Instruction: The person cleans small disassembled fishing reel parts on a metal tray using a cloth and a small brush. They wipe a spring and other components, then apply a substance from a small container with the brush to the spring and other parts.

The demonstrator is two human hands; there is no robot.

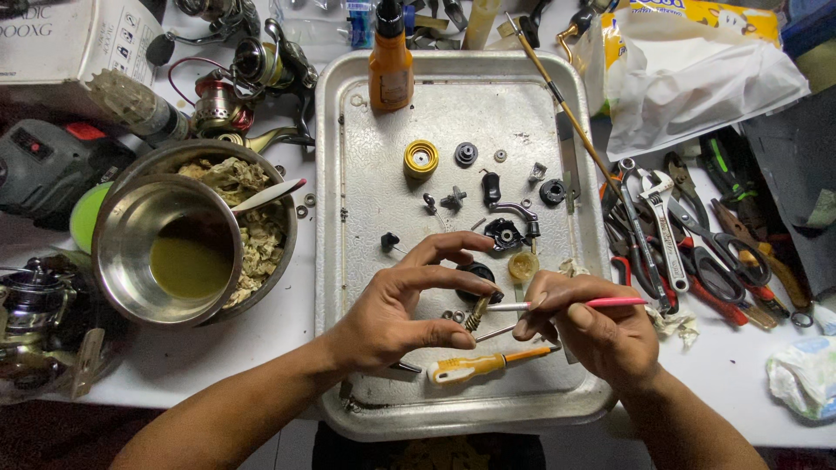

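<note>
My left hand [396, 309] pinches a small brass-coloured threaded part [478, 314] between thumb and fingers, just above the metal tray [348, 218]. My right hand [592, 326] holds a thin pink-handled brush [610, 303] whose white tip points left onto that part. A yellow-handled screwdriver [470, 366] lies on the tray under both hands. Beyond my fingers lie small black reel parts [503, 233], a yellow spool [421, 158], a black gear [466, 154] and a translucent yellow disc [523, 265].
An orange bottle [390, 65] stands at the tray's far edge. Left are nested steel bowls [131, 261] with greenish liquid, rags and a spoon, plus fishing reels [252, 78]. Right lie wrenches, pliers and scissors [688, 244], a white plastic bag [697, 78] and a long thin rod [566, 113].
</note>
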